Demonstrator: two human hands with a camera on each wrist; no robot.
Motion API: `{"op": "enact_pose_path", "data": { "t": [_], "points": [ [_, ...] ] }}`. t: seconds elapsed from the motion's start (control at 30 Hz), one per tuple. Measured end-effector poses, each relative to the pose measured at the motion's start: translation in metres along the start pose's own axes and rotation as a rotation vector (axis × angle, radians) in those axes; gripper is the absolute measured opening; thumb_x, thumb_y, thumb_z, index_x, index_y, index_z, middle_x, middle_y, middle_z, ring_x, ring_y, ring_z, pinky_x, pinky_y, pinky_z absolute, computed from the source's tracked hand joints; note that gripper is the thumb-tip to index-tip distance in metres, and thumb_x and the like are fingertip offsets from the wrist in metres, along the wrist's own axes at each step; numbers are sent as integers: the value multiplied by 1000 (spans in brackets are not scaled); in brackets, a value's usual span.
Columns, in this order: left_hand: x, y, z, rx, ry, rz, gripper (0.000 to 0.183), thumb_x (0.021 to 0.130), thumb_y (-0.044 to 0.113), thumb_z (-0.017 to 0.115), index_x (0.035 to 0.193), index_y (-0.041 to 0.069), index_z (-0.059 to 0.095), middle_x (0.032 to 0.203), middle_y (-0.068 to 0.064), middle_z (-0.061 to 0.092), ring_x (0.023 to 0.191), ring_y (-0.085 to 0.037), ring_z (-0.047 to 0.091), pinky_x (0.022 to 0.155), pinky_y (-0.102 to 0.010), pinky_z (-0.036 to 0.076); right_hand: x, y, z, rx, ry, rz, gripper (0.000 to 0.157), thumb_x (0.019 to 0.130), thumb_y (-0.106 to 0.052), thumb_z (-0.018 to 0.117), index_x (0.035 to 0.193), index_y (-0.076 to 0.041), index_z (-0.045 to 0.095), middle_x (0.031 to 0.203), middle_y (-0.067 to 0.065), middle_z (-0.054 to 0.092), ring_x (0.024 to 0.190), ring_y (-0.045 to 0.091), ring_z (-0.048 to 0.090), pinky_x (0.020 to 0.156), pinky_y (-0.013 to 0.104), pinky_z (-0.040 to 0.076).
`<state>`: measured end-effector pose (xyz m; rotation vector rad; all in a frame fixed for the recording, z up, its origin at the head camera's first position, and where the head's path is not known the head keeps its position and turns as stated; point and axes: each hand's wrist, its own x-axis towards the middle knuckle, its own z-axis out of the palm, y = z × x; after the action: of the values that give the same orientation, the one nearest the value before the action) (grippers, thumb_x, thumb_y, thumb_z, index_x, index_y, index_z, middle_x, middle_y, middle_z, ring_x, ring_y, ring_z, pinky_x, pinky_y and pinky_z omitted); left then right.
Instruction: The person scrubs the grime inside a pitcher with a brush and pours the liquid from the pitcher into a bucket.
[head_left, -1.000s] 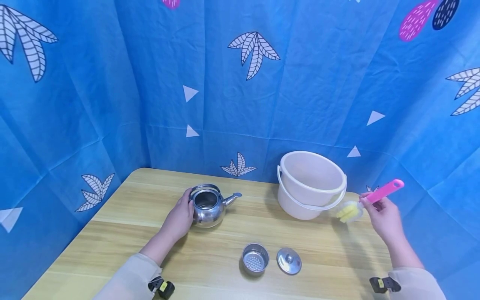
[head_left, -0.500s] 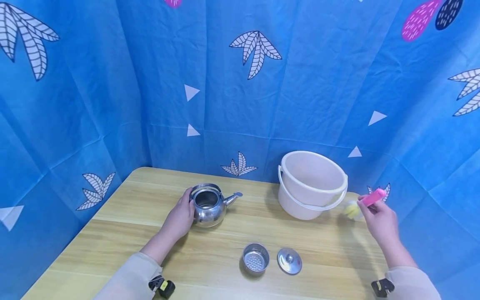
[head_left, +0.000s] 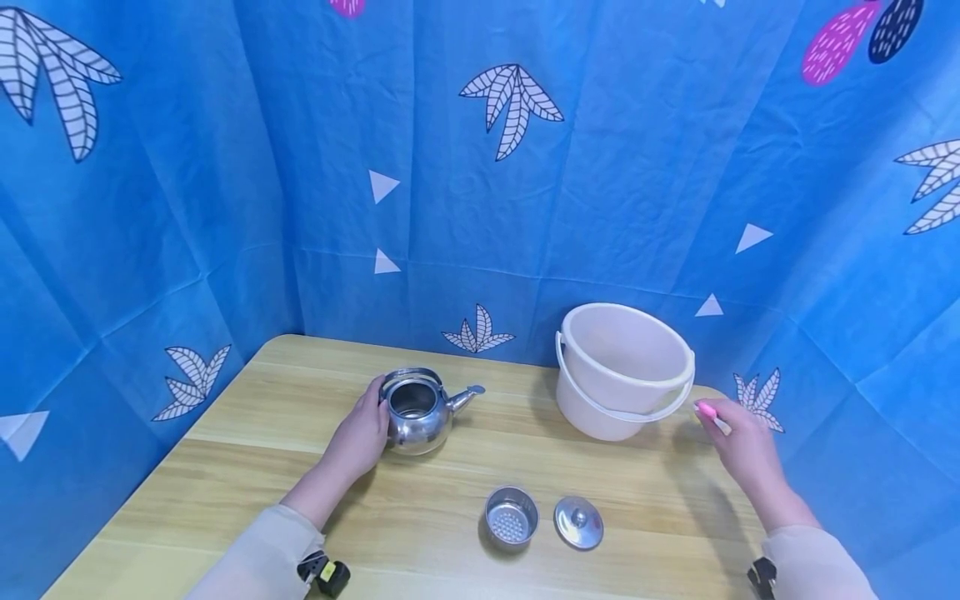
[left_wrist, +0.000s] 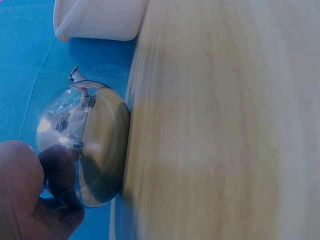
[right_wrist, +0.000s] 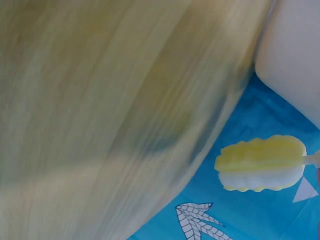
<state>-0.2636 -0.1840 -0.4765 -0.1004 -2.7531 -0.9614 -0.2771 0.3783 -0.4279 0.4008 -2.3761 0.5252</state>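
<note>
On the left of the table, my left hand [head_left: 357, 429] grips a steel kettle [head_left: 423, 435] by its near left side, fingers bent against it. Lidless, the kettle stands upright with its spout to the right. My right hand [head_left: 744, 442] pinches the pink handle [head_left: 707, 410] of a sponge bottle brush, held in the air right of the bucket. The brush's yellow and white sponge head [right_wrist: 262, 162] shows in the right wrist view; in the head view it is hidden. A steel strainer [head_left: 512, 517] and a round kettle lid [head_left: 578, 522] lie in front, between the hands.
A white bucket [head_left: 592, 425] stands at the back right of the wooden table [head_left: 247, 467], its handle hanging down in front. Blue patterned curtain [head_left: 450, 217] hangs close behind the table and along its sides.
The right hand has moved slightly left, turning the brush so its handle end points toward the head camera and the sponge head drops from that view. Left hand and kettle stay put.
</note>
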Motion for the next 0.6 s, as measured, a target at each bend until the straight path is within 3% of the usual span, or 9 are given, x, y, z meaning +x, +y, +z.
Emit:
{"op": "enact_pose_path", "data": {
  "t": [0.03, 0.13, 0.2, 0.27, 0.37, 0.6],
  "points": [
    [0, 0, 0, -1, 0, 1, 54, 109, 21, 31, 156, -4, 20, 151, -33, 37, 136, -46, 42, 111, -58, 37, 0, 0, 1, -2, -2, -17, 26, 82, 6, 77, 107, -3, 74, 103, 18, 73, 101, 41, 65, 98, 40, 51],
    [0, -1, 1, -1, 0, -1, 54, 109, 21, 31, 156, -4, 19, 152, -32, 36, 136, -46, 42, 112, -58, 37, 1, 3, 3, -16, -4, -75, 30, 78, 7, 80, 105, -5, 75, 101, 14, 74, 99, 37, 66, 100, 12, 41],
    [0, -1, 1, -3, -3, -5, 55, 110, 22, 31, 156, -4, 18, 152, -32, 36, 137, -46, 41, 112, -58, 36, 1, 5, 4, -36, -21, -122, 33, 75, 8, 81, 104, -7, 75, 101, 12, 75, 98, 35, 67, 98, 10, 42],
    [0, -1, 1, -5, -4, -9, 54, 110, 22, 31, 156, -3, 18, 153, -32, 35, 137, -46, 41, 112, -58, 36, 1, 8, 6, -45, -59, -146, 36, 73, 8, 82, 105, -7, 75, 102, 12, 75, 99, 35, 67, 95, 28, 53],
    [0, -1, 1, -8, -5, -8, 54, 110, 22, 31, 156, -3, 19, 153, -32, 36, 137, -46, 41, 112, -58, 36, 0, 12, 7, -58, -124, -163, 37, 74, 6, 82, 108, -5, 75, 106, 15, 74, 101, 39, 67, 86, 57, 53],
    [1, -1, 1, 1, -3, 0, 54, 110, 21, 31, 156, -5, 19, 152, -32, 36, 137, -46, 41, 112, -57, 37, -4, 15, 9, -72, -166, -253, 41, 70, 12, 80, 109, -1, 75, 110, 18, 72, 101, 42, 66, 86, 59, 52]
  ]
}}
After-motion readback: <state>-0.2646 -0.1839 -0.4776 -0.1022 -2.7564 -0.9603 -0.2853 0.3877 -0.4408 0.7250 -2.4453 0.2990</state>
